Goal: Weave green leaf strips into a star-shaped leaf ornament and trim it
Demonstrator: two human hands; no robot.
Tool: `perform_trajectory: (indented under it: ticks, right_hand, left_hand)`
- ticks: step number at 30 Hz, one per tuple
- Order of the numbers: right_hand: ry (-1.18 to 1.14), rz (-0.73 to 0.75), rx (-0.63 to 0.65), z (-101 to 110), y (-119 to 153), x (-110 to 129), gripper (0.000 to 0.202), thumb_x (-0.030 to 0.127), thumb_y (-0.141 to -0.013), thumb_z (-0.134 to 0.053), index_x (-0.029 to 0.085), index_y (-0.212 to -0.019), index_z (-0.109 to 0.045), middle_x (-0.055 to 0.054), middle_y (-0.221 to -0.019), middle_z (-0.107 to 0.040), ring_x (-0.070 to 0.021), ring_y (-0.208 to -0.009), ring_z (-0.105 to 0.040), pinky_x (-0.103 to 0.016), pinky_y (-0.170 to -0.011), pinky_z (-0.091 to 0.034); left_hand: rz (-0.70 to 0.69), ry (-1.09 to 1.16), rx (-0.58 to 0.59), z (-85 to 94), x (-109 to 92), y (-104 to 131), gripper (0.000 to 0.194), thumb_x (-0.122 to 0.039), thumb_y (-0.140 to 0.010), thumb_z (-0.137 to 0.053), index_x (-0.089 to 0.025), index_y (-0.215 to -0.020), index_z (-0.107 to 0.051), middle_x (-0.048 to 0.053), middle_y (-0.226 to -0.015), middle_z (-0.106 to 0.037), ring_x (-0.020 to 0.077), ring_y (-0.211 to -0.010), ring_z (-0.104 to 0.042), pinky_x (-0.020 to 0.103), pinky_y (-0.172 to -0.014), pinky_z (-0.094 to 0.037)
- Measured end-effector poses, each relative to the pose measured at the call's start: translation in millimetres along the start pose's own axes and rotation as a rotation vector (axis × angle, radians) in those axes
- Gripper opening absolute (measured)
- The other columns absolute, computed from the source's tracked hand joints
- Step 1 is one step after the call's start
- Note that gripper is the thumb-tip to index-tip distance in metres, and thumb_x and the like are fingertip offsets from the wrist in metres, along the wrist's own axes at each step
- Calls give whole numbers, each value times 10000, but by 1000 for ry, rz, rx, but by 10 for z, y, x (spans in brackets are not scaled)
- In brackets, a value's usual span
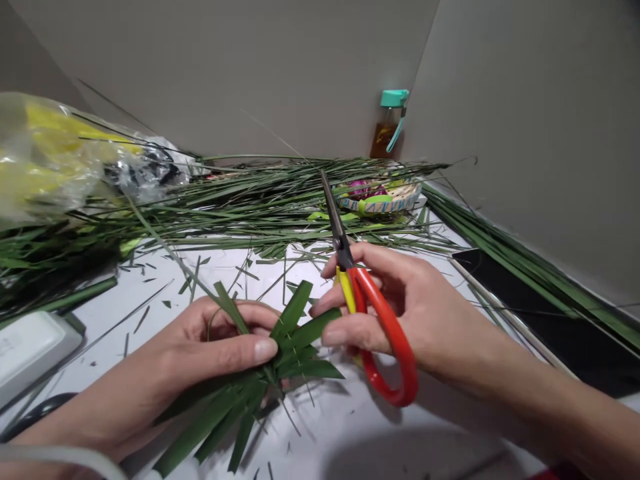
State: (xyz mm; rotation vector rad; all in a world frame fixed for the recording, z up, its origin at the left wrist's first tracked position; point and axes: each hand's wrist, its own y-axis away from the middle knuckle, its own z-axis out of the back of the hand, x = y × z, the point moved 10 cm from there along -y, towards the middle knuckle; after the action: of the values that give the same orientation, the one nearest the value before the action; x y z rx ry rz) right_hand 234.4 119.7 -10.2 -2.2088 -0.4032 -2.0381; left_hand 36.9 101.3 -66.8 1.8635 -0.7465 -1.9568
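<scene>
Writing: none of the things in view shows a brand or label you can read.
Left hand: your left hand pinches the woven leaf piece, thumb flat on top where the strips cross; its grip is clenched on the piece.
Woven leaf piece: flat, glossy green strips, interlaced at the middle and fanning out in pointed ends; it sits low over the worktop, between your two hands.
Right hand: your right hand grasps the scissors, fingers through the loops, while its fingertips touch one strip end of the piece.
Scissors: smooth red and yellow plastic handles, thin dark metal blades that point up and away from you, blades together.
Worktop: pale, matte, scattered with short green trimmings.
Leaf pile: long narrow green leaves lie in a wide heap across the back.
Basket: a small woven basket with a patterned rim stands behind the blades.
Bottle: a clear bottle with a teal cap stands at the wall.
Bag: a crinkled clear plastic bag with yellow contents lies at far left.
</scene>
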Motion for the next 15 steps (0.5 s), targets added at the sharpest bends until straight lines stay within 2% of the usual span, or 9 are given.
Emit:
perform_trajectory:
  ticks: [3,7,11,13,15]
  right_hand:
    - [-62,-5,20,-89,-4,-10,313,157,-665,-823,237,-846,-582,50,-635,-696,-111,-502,-624,-210,-498,-534]
    - [-114,-27,41,-106,-1,15,332,101,-687,-808,223,-892,-577,65,-637,-679,-104,-531,-667,-181,-529,-552]
    - [-156,-20,11,-28,7,79,319,175,-704,-841,212,-910,-601,49,-679,-690,-120,-552,-694,-205,-542,-583]
    - [-166,12,-23,29,4,124,315,213,-727,-850,213,-935,-615,48,-688,-687,-125,-570,-702,-224,-567,-599]
    - [-183,57,-80,104,-3,166,352,229,-702,-888,209,-936,-626,45,-704,-688,-129,-582,-705,-232,-578,-602]
  left_hand:
    - [-65,-77,33,-49,-63,21,356,-470,-536,-951,-299,-821,-825,55,-761,-827,268,-658,-775,300,-566,-638]
    - [-169,-27,93,-188,-260,109,283,-430,-521,-951,-287,-732,-830,54,-686,-812,272,-631,-768,292,-515,-614]
    - [-187,123,101,-229,-377,158,266,-416,-629,-880,-282,-857,-851,81,-843,-856,326,-813,-805,368,-723,-647]
    - [-311,103,66,-157,-520,165,274,-455,-723,-800,-264,-912,-853,109,-871,-860,351,-827,-805,422,-745,-646]
    - [-513,0,-23,-20,-712,202,319,-508,-802,-718,-252,-944,-846,129,-889,-859,364,-841,-798,432,-692,-635]
